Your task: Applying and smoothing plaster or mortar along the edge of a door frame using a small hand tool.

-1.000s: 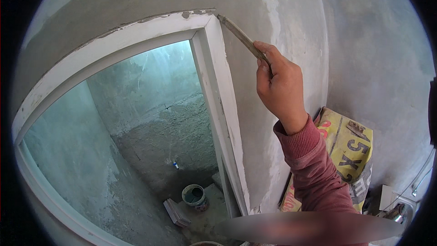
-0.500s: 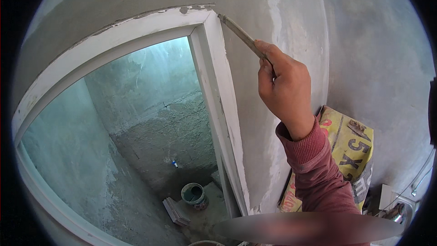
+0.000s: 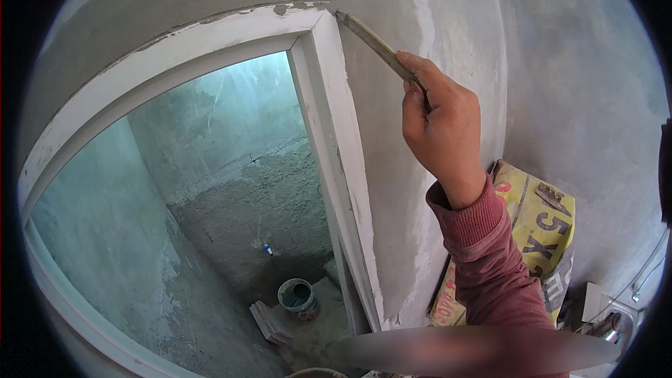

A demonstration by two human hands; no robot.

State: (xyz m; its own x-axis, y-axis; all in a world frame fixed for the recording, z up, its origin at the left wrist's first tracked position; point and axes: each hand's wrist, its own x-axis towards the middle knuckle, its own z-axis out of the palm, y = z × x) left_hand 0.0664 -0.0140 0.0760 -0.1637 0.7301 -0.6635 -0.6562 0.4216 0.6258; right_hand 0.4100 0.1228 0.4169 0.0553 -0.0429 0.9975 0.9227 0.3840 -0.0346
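My right hand (image 3: 442,126), in a maroon sleeve, grips a narrow, long tool (image 3: 374,43) caked with grey residue. Its far tip is at the top right corner of the white door frame (image 3: 182,43), against or very near the plastered wall (image 3: 388,133); I cannot tell whether it touches. A rough strip of grey mortar (image 3: 280,9) runs along the frame's top edge. My left hand is not in the picture.
Through the doorway are bare cement walls, a small blue-and-white tap (image 3: 267,249), a bucket (image 3: 298,302) and stacked tiles (image 3: 269,323) on the floor. At the right stand a yellow sack (image 3: 525,210) and a steel sink (image 3: 619,325). A blurred patch covers the bottom middle-right.
My right hand and the tool have shifted slightly up and to the right in the picture. The door frame also sits a little higher in view.
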